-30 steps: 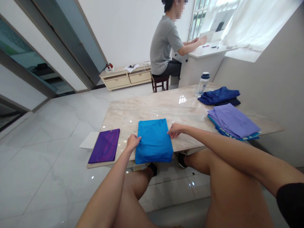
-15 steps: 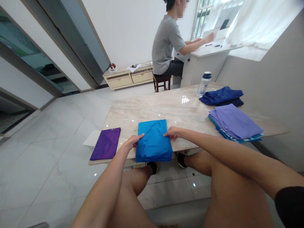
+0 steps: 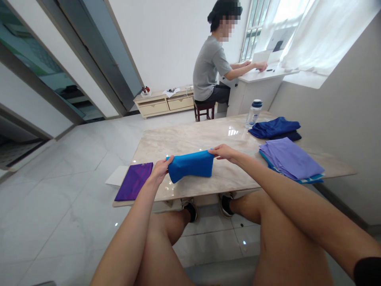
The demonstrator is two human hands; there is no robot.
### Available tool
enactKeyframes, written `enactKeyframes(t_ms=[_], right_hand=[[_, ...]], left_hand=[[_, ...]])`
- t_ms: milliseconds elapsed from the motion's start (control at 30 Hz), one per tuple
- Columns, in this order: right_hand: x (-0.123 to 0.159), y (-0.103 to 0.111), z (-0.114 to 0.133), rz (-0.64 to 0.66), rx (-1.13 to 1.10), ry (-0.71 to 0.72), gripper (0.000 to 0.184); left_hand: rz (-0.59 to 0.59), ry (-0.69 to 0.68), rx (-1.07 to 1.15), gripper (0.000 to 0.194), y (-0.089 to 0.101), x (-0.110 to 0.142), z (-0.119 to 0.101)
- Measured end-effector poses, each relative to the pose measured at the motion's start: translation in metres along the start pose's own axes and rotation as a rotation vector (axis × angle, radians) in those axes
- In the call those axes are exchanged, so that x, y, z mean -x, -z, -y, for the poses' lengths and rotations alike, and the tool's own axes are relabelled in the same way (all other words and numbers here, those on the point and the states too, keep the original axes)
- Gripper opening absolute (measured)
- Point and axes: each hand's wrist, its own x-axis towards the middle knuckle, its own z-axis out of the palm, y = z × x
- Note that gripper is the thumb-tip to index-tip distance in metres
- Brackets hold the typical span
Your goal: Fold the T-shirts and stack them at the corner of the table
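Observation:
A folded bright blue cloth [image 3: 192, 165] is lifted off the marble table [image 3: 193, 139], held up between both hands. My left hand [image 3: 160, 169] grips its left edge with the fingers closed. My right hand [image 3: 224, 152] pinches its upper right corner. The cloth's lower edge hangs just above the table top near the front edge. My bare knees show below the table.
A folded purple cloth [image 3: 135, 186] lies at the table's front left, over a white sheet [image 3: 117, 176]. Lilac cloths [image 3: 287, 159] are stacked at the right, dark blue cloths [image 3: 275, 128] and a water bottle [image 3: 254, 114] behind. A person [image 3: 212, 71] sits at a white desk.
The blue cloth lay flat on the table with a hand on each side edge; now both hands have raised it off the surface.

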Motion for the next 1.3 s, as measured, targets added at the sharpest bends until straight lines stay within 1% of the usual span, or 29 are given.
enactKeyframes(t_ms=[67,133,200,333,467,500,567,667,733,833,867,933,1033,1100,1167,1233,1300], right_hand=[[0.002,0.006,0.006,-0.021,-0.07,0.096,0.03],[0.005,0.008,0.011,-0.029,-0.118,0.188,0.031],[0.007,0.01,0.016,-0.043,-0.151,0.274,0.033],[0.01,0.011,0.024,-0.16,-0.254,0.397,0.034],[0.009,0.01,0.029,-0.326,-0.296,0.513,0.052],[0.009,0.009,0.03,-0.347,-0.288,0.549,0.053],[0.01,0.01,0.032,-0.361,-0.258,0.615,0.046],[0.012,0.014,0.033,-0.347,-0.206,0.677,0.039],[0.014,0.018,0.032,-0.314,-0.165,0.715,0.042],[0.018,0.024,0.032,-0.281,-0.058,0.792,0.046],[0.019,0.025,0.032,-0.281,-0.012,0.814,0.044],[0.021,0.026,0.032,-0.288,0.08,0.842,0.033],[0.023,0.025,0.032,-0.321,0.199,0.841,0.015],[0.023,0.024,0.031,-0.32,0.212,0.786,0.01],[0.024,0.023,0.029,-0.273,0.153,0.666,0.012],[0.025,0.023,0.027,-0.196,0.058,0.52,0.017],[0.025,0.022,0.024,-0.126,-0.024,0.408,0.023]], left_hand=[[0.014,-0.072,0.086,0.067,-0.002,0.008,-0.009],[0.036,-0.123,0.13,0.069,-0.004,0.016,-0.017],[0.029,-0.169,0.161,0.071,-0.007,0.022,-0.024],[-0.068,-0.281,0.228,0.07,-0.012,0.029,-0.032],[-0.178,-0.398,0.208,0.063,-0.015,0.029,-0.036],[-0.208,-0.433,0.184,0.06,-0.015,0.029,-0.037],[-0.278,-0.518,0.121,0.053,-0.015,0.03,-0.039],[-0.37,-0.65,0.016,0.046,-0.013,0.031,-0.04],[-0.36,-0.708,-0.023,0.043,-0.011,0.032,-0.041],[-0.296,-0.721,-0.026,0.044,-0.01,0.031,-0.04],[-0.292,-0.714,-0.025,0.044,-0.011,0.031,-0.04],[-0.305,-0.699,-0.042,0.045,-0.011,0.029,-0.039],[-0.331,-0.666,-0.087,0.044,-0.012,0.027,-0.039],[-0.345,-0.631,-0.121,0.042,-0.012,0.027,-0.038],[-0.341,-0.584,-0.15,0.04,-0.011,0.027,-0.036],[-0.308,-0.524,-0.166,0.038,-0.01,0.026,-0.03],[-0.27,-0.448,-0.174,0.035,-0.008,0.022,-0.021]])
